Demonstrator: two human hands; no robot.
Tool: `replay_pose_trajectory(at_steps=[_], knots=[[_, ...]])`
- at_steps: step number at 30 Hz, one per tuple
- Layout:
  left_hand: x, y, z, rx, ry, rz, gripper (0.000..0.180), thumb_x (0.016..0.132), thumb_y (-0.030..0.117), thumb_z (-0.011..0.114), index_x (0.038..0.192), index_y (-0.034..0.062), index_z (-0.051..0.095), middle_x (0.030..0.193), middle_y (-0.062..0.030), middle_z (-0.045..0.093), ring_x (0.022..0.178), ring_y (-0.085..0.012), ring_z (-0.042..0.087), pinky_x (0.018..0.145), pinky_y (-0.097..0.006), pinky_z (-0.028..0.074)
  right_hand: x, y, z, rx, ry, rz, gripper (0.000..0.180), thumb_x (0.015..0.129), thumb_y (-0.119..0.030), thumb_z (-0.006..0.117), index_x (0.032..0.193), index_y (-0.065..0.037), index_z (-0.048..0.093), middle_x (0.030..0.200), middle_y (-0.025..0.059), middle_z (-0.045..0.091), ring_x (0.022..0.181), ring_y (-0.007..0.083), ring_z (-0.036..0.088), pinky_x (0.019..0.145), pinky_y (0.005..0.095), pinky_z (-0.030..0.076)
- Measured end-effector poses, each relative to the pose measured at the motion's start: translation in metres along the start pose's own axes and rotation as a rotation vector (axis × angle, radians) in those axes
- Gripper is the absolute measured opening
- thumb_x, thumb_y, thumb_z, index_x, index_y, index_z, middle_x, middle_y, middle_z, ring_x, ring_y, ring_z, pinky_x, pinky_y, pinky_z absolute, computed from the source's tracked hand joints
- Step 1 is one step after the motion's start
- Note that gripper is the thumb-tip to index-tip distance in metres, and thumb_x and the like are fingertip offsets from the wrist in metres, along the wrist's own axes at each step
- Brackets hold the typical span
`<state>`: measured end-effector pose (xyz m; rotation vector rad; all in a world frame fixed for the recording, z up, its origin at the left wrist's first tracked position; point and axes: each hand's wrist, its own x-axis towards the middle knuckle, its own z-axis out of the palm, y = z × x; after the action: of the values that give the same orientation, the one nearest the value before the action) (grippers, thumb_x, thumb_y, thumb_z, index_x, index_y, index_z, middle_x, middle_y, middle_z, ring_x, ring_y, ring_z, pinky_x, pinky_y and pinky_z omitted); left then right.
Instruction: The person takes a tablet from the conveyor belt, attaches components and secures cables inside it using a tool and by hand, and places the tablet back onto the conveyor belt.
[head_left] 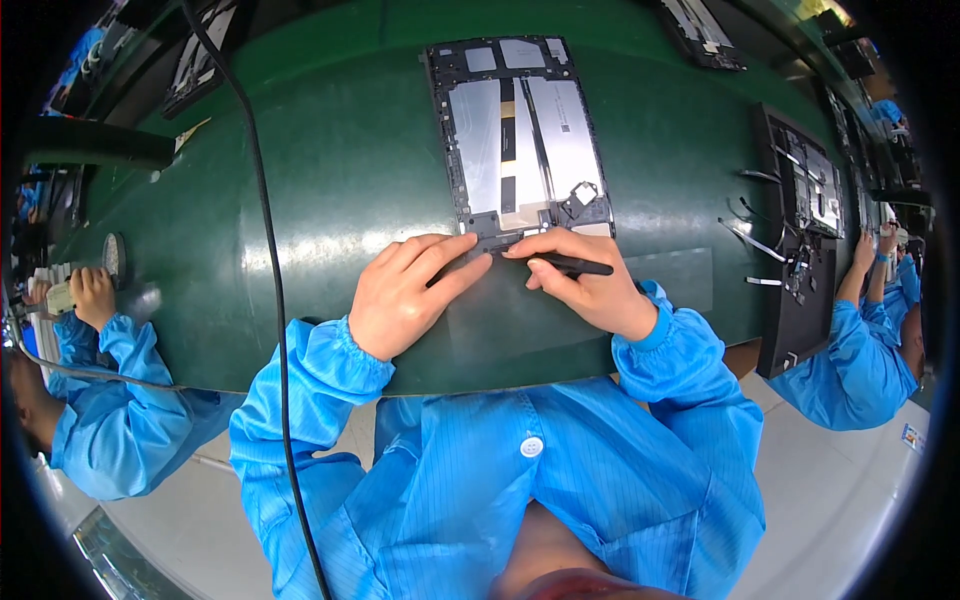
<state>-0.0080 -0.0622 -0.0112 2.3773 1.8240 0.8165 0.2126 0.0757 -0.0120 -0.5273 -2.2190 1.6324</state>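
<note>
An opened tablet housing (575, 110), black-framed with silver panels and a dark ribbon strip down its middle, lies on the green bench in front of me. My left hand (400, 290) grips its near edge, the index finger over the dark part there and the thumb just below. At the same edge, my right hand (590, 280) pinches a slim black pen-shaped tool (572, 265), whose back end points right. Its working tip is hidden by my fingers, so I cannot tell what it touches. A small white square piece (583, 195) sits on the housing's lower right.
A black cable (262, 200) hangs across the view left of my hands. On the right, a black tray (800, 330) holds another device with loose ribbon cables. More device parts (700, 30) lie at the far edge. People in blue smocks work at both sides.
</note>
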Motion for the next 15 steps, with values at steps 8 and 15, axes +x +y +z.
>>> replay_pose_trajectory(at_steps=[8, 15], knots=[[-0.034, 0.012, -0.009, -0.053, -0.074, 0.025, 0.046, 0.07, 0.01, 0.08, 0.115, 0.0144, 0.072, 0.118, -0.0046, 0.067, 0.103, -0.0245, 0.065, 0.08, -0.036, 0.053, -0.055, 0.009, 0.001, 0.397, 0.173, 0.24, 0.024, 0.101, -0.007, 0.054, 0.123, 0.002, 0.06, 0.11, 0.0109, 0.07, 0.096, 0.0137, 0.067, 0.084, 0.0288, 0.055], [-0.048, 0.026, -0.008, -0.059, -0.123, 0.03, 0.049, 0.072, 0.016, 0.081, 0.119, 0.0176, 0.071, 0.124, -0.0014, 0.065, 0.111, -0.0223, 0.061, 0.089, -0.037, 0.05, -0.052, -0.006, 0.005, 0.393, 0.091, 0.283, 0.019, 0.103, -0.006, 0.051, 0.117, 0.004, 0.06, 0.105, 0.0159, 0.07, 0.088, 0.0179, 0.07, 0.071, 0.028, 0.058]])
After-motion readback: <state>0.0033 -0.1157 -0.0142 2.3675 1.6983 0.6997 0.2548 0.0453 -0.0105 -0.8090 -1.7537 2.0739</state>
